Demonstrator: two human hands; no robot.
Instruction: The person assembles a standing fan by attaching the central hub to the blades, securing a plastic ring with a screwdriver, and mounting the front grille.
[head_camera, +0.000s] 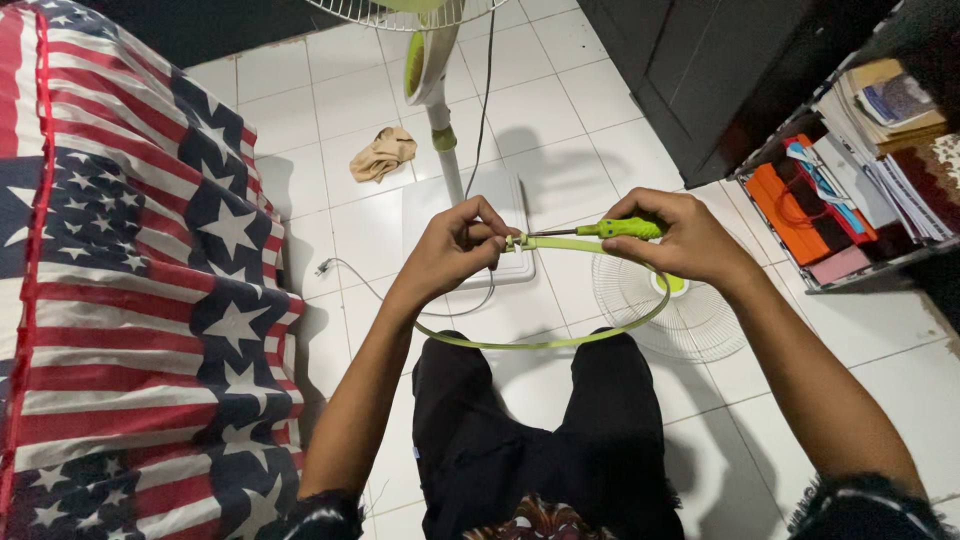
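Black trousers (545, 440) are filling the near edge, where the person is sitting on the white tiled floor (330, 110). Just beyond the knees, a thin lime-green plastic ring (545, 343) is hanging in the air between both hands, curving down towards the lap. The left hand (455, 245) is closing its fingertips on the ring's clasp (516, 242), pinching the two ends together. The right hand (685, 240) is gripping a green-handled screwdriver (620, 228), its dark shaft pointing left into that clasp.

To do this well, I judge that the tip should be sitting square in the screw head and the shaft in line with it, while the left hand is keeping the clasp from twisting; the ring is flexible, so a skewed push could make the tip slip towards the fingers.

Under the right hand, a white wire fan grille (690, 320) is lying flat on the tiles. At left, a star-and-stripe cloth (130, 300) is draping over something bulky. Farther off, the fan's white base (420, 215) and pole (445, 150) are standing, with a crumpled tan rag (382, 153) beside them.

At far right, a dark shelf (880, 262) is holding flat orange packs (790, 215), a pinkish flat packet and stacked books and papers; their print is too small to tell.
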